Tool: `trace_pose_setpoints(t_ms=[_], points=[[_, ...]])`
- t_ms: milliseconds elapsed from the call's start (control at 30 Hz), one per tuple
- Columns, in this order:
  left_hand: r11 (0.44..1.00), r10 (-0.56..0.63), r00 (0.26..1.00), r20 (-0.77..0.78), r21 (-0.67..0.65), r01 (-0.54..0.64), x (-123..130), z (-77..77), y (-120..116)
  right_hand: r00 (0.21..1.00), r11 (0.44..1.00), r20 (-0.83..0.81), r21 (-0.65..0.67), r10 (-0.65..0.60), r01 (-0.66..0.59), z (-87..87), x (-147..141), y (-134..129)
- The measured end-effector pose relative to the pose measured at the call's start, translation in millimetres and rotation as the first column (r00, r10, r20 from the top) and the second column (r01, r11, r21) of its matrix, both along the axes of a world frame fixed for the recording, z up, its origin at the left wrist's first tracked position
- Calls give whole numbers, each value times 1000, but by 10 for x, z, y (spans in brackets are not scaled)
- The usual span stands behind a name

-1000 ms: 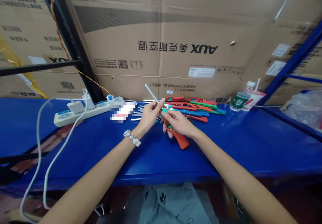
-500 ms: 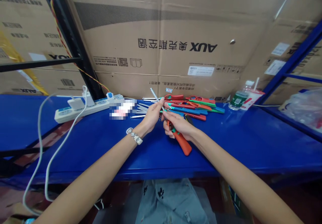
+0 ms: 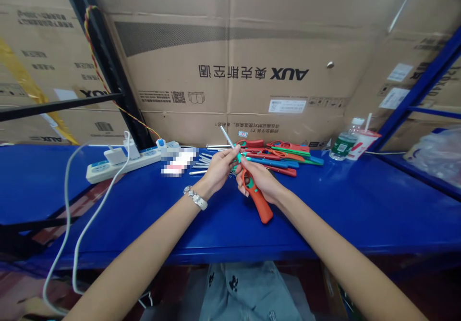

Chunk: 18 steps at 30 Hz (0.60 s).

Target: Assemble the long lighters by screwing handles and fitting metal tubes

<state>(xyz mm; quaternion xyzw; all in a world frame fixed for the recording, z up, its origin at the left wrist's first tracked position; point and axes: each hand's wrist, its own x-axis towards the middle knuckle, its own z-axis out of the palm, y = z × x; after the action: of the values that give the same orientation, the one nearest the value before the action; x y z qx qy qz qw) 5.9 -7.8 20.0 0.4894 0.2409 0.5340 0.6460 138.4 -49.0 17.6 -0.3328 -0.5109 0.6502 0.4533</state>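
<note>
Over the blue table I hold an orange long-nosed lighter (image 3: 261, 207) with green parts and a metal barrel tilted up to the left. My right hand (image 3: 257, 174) is closed around its upper body, by the trigger opening. With thumb and fingers, my left hand (image 3: 220, 169) pinches the lighter near the base of the barrel, beside the green collar; its exact fingertip contact is partly hidden. Just behind both hands lies a pile of similar lighters, including a blue lighter (image 3: 284, 163) and a red lighter (image 3: 254, 143), most barrels pointing left.
A white power strip (image 3: 104, 169) with plugs and cables lies at left, next to a blurred patch. On the right stand a water bottle (image 3: 341, 144) and a paper cup with a straw (image 3: 363, 144). A large cardboard box (image 3: 245, 37) rises behind the table (image 3: 342, 210).
The view has shifted slightly, so the scene sits a little lower. The right hand's grip shows more of the lighter's trigger opening; both hands still hold the lighter.
</note>
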Motion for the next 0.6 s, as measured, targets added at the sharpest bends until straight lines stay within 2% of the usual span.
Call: trace_pose_setpoints(t_ms=[67, 233, 300, 367, 433, 533, 600], points=[[1000, 13, 1000, 27, -24, -12, 39, 19, -28, 1000, 1000, -9, 19, -8, 8, -12, 4, 6], [988, -89, 995, 37, -126, 93, 110, -26, -123, 999, 999, 19, 16, -51, 51, -51, 9, 3], [988, -8, 996, 93, -153, 23, 95, 16, -80, 998, 999, 32, 15, -48, 47, -77, -10, -2], [978, 115, 977, 179, -193, -80, 63, 122, 13, 999, 1000, 30, 18, -23, 23, -109, -36, -6], [968, 155, 956, 250, -234, -96, 36, 258, 116, 1000, 1000, 22, 24, 1, -1, -139, -59, -8], [964, 96, 922, 375, -266, 7, 34, 414, 219, 1000, 1000, 14, 28, 6, -7, -170, -73, -9], [952, 49, 895, 444, -291, 92, 39, 444, 243, 1000, 1000, 16, 24, -7, 7, -181, -70, -10]])
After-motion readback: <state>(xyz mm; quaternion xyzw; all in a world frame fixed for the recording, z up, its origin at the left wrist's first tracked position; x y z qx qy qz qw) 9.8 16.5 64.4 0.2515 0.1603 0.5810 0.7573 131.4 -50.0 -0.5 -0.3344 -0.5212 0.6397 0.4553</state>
